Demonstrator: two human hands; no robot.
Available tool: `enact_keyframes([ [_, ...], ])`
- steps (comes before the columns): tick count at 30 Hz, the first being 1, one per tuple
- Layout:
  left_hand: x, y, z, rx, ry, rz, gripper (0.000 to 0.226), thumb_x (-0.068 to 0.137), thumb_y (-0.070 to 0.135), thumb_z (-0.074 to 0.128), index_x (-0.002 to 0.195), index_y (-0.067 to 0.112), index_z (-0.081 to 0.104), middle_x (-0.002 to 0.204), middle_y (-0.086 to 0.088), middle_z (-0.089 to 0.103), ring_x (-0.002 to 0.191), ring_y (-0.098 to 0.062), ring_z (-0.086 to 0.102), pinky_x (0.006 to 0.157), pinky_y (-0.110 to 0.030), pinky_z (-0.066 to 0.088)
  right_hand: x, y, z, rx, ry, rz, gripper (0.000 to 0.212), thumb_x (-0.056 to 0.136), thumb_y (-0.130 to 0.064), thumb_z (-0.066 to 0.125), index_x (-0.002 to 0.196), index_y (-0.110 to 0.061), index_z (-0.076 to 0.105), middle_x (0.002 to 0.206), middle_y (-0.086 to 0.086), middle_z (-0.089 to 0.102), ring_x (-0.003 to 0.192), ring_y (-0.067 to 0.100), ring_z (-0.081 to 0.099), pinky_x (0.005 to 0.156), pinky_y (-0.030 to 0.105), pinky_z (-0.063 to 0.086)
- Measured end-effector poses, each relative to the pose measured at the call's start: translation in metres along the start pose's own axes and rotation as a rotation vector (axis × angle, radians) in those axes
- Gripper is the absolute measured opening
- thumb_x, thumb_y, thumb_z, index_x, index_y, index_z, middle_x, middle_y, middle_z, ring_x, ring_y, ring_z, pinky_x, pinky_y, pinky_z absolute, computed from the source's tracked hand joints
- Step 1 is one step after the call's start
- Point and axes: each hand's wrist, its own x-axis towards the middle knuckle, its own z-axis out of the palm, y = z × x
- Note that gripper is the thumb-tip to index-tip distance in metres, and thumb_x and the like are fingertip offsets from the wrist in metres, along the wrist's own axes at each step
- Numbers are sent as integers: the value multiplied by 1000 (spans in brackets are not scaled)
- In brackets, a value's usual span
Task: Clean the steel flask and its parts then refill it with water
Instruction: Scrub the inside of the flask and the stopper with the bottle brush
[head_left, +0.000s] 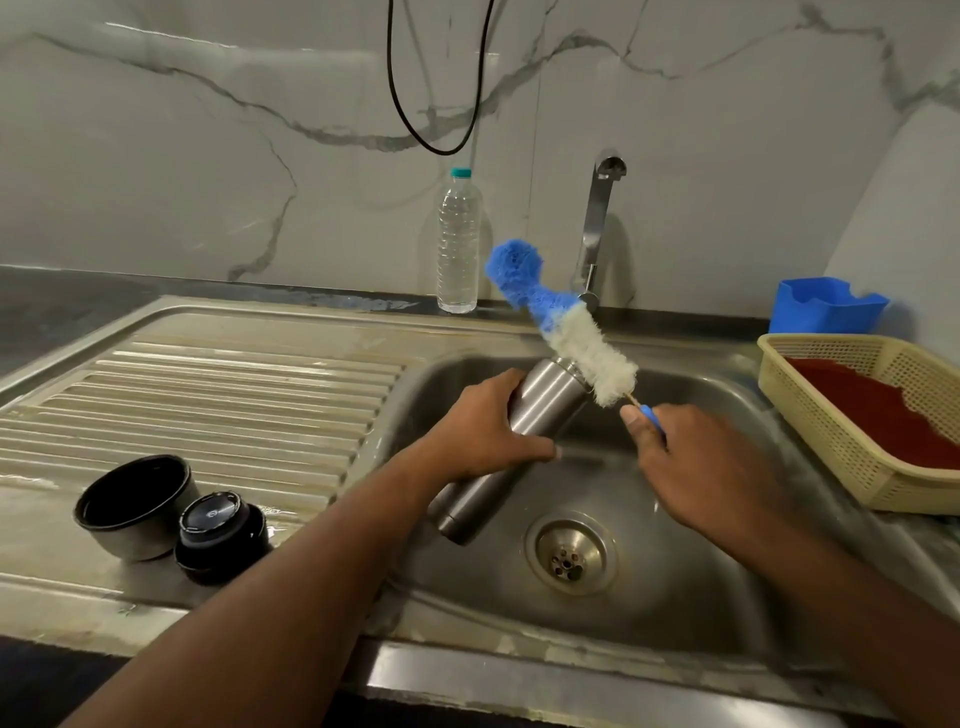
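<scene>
Left of the left hand, the cup and lid wait on the surface. That hand grips the flask over the sink; the right hand pinches the brush handle. Best to steady the mouth and feed the bristles in straight.

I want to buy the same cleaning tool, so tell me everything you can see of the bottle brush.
The bottle brush has a fluffy head, blue at the tip and white lower down, on a thin pale stem with a blue handle. The right hand grips the handle. The brush slants up and left over the sink, its white part just outside the mouth of the steel flask, which the left hand holds.
</scene>
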Motion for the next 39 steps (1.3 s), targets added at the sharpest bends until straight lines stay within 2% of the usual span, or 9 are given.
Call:
enact_keyframes([
  [5,0,8,-8,-416,31,-132,50,82,37,86,122,21,61,107,-1,72,94,-18,72,84,-34,62,2,3,-1,96,29,-27,52,103,-59,35,71,-23,52,58,-1,55,56,18,55,57,38,47],
  [8,-2,14,-16,-640,36,-150,27,93,33,75,113,20,63,98,-4,73,83,-16,73,72,-28,59,-2,-2,-1,136,15,-113,50,103,-56,38,68,-23,52,55,0,52,52,18,53,54,41,45],
  [11,-10,23,-25,-897,30,-275,27,97,39,59,104,13,65,80,-6,73,62,-14,69,57,-26,57,-4,-8,1,187,14,-138,49,103,-53,41,66,-23,51,54,-1,51,50,17,52,52,40,43],
  [14,-12,24,-32,-1026,175,-309,28,104,19,44,85,6,59,56,-4,65,44,-9,62,44,-18,50,-4,-5,2,266,20,-179,51,102,-55,40,62,-23,47,51,-3,47,47,13,47,51,36,38],
  [17,-10,20,-39,-1050,323,-259,26,109,9,43,85,10,53,60,-5,65,42,-5,62,42,-19,51,-12,-10,5,283,-59,-310,52,102,-55,41,64,-22,50,53,-2,51,49,14,50,53,42,44],
  [25,-10,23,-38,-1162,205,-438,47,107,49,41,112,8,62,65,-5,71,51,-16,67,47,-25,55,-4,4,2,282,-92,-344,55,97,-64,39,61,-24,48,51,-2,49,47,14,48,53,44,45],
  [32,-3,25,-42,-1357,273,-547,51,102,53,59,131,11,59,80,-15,78,64,-27,77,56,-42,62,3,12,-15,457,41,-257,68,99,-71,35,61,-15,44,53,-4,41,51,19,42,56,45,42],
  [35,0,21,-45,-1443,299,-519,55,98,56,63,129,11,62,108,-18,77,81,-30,78,64,-44,64,0,6,-19,517,43,-403,48,101,-58,38,64,-29,47,57,-8,47,53,10,45,53,33,38],
  [39,-2,12,-41,-1524,258,-541,29,104,30,48,87,10,60,87,-7,63,73,-19,64,61,-31,60,-1,1,-22,435,76,-600,30,101,-47,50,77,-30,54,65,-7,52,56,17,51,52,23,38],
])
